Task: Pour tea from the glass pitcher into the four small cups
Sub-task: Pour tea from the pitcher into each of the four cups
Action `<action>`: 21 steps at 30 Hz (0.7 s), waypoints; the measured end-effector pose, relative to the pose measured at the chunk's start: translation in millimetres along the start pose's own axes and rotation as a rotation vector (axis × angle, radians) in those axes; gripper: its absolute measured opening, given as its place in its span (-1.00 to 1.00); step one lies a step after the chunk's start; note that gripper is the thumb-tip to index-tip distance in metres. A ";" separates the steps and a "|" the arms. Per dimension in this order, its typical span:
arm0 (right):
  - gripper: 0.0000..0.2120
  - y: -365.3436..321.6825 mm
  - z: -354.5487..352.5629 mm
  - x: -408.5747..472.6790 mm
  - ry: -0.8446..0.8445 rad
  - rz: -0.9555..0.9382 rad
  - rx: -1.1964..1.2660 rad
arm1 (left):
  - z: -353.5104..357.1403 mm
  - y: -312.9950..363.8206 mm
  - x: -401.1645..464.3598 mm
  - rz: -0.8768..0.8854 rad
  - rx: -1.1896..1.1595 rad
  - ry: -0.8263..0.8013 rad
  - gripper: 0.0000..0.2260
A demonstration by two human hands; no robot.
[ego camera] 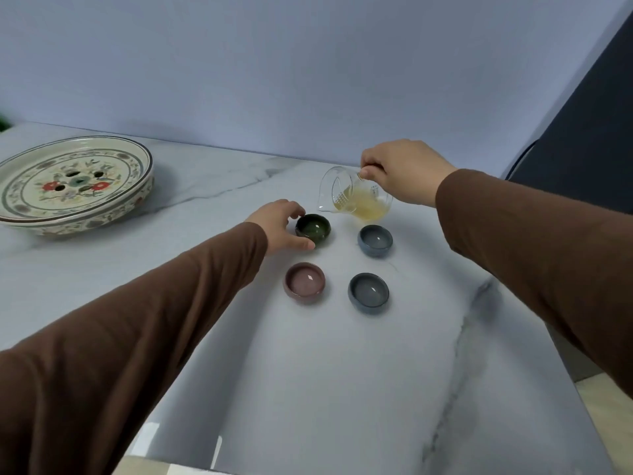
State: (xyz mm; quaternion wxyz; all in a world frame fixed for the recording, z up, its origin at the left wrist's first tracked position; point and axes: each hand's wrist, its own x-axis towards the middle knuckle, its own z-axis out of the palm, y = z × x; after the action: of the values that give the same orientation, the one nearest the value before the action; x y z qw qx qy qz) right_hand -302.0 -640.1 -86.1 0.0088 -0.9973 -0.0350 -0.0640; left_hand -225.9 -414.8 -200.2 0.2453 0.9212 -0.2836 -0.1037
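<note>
Four small cups stand in a square on the marble table. The green cup [313, 229] is far left, a blue-grey cup [375, 240] far right, the pink cup [304, 282] near left and another blue-grey cup [368, 292] near right. My left hand [282, 228] grips the green cup's left side. My right hand [406, 169] holds the glass pitcher [354, 195] by its handle, tilted left, spout low just right of the green cup's rim. Yellow tea fills the pitcher's lower part. No stream of tea is visible.
A large round ceramic tea tray [73, 185] with flower patterns and drain holes sits at the far left. The white marble table [325, 389] meets a pale wall at the back. A dark panel [582, 114] stands at the right.
</note>
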 end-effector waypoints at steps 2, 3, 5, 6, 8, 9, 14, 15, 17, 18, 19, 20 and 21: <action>-0.82 -0.7 -0.4 3.3 -0.019 -0.021 -0.029 | 0.0 -0.2 1.3 0.005 -0.022 0.010 -0.39; -0.82 -1.2 -0.5 4.6 -0.028 -0.028 -0.042 | 0.1 -0.4 1.8 0.008 -0.033 0.013 -0.40; -0.82 -2.2 -1.1 7.3 -0.047 -0.038 -0.058 | -0.4 -0.7 2.8 0.018 -0.047 0.020 -0.41; -0.81 -2.2 -1.0 9.1 -0.054 -0.040 -0.064 | -0.6 -0.6 3.4 0.024 -0.051 0.021 -0.42; -0.81 -2.8 -0.8 12.5 -0.064 -0.046 -0.079 | -0.7 -0.4 3.8 0.031 -0.057 0.021 -0.45; -0.82 -3.5 -1.0 14.0 -0.068 -0.049 -0.087 | -0.6 -0.5 3.8 0.032 -0.061 0.021 -0.47; -0.82 -5.3 -2.6 19.9 -0.081 -0.085 -0.141 | 0.9 -1.6 4.3 0.026 -0.094 0.018 -0.49; -0.82 -5.6 -2.8 20.7 -0.082 -0.092 -0.151 | 0.8 -1.5 4.6 0.026 -0.095 0.017 -0.49; -0.82 -6.7 -2.8 22.3 -0.090 -0.101 -0.164 | 0.6 -1.7 5.3 0.028 -0.090 0.014 -0.49; -0.82 -7.4 -2.6 23.1 -0.094 -0.104 -0.171 | 0.6 -1.8 5.7 0.029 -0.087 0.012 -0.49; -0.82 -8.2 -3.0 23.7 -0.097 -0.106 -0.180 | 0.5 -2.0 5.8 0.030 -0.087 0.012 -0.49; -0.82 -9.0 -3.5 24.5 -0.096 -0.109 -0.190 | 0.5 -2.2 5.8 0.029 -0.090 0.012 -0.50; -0.82 -9.7 -4.3 25.0 -0.093 -0.113 -0.202 | 0.5 -2.4 5.6 0.028 -0.094 0.013 -0.50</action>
State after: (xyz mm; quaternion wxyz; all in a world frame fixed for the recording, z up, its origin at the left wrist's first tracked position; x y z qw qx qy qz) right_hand -278.5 -628.7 -78.5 -0.0967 -0.9914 -0.0850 -0.0212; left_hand -220.4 -416.4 -202.2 0.2914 0.9052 -0.2899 -0.1076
